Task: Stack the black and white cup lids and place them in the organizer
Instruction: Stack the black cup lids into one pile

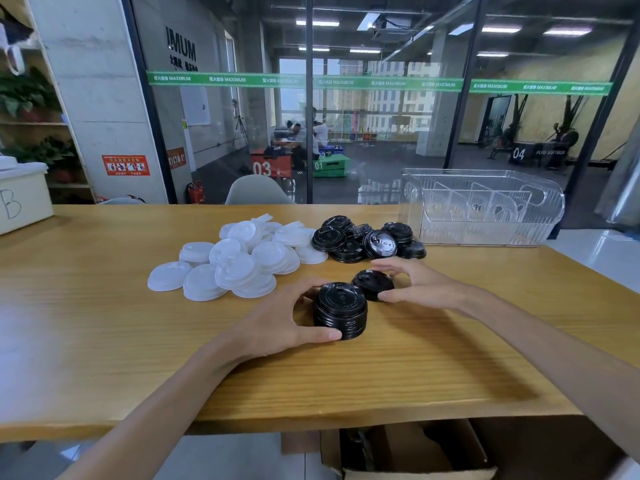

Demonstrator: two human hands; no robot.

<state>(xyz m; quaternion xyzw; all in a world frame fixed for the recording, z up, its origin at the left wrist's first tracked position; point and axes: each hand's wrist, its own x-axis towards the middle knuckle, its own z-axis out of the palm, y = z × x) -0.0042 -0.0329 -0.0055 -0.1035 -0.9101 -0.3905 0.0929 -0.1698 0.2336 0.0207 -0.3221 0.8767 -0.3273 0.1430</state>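
Note:
A stack of black lids stands on the wooden table in front of me. My left hand wraps around it from the left, thumb at its front base. My right hand grips a single black lid, tilted, just right of and behind the stack. A loose heap of black lids lies farther back. To its left spreads a pile of white lids. The clear plastic organizer with dividers sits at the back right, with no lids visible in it.
A white box marked B stands at the table's far left edge. A grey chair back shows behind the table, in front of a glass wall. An open cardboard box sits on the floor under the near edge.

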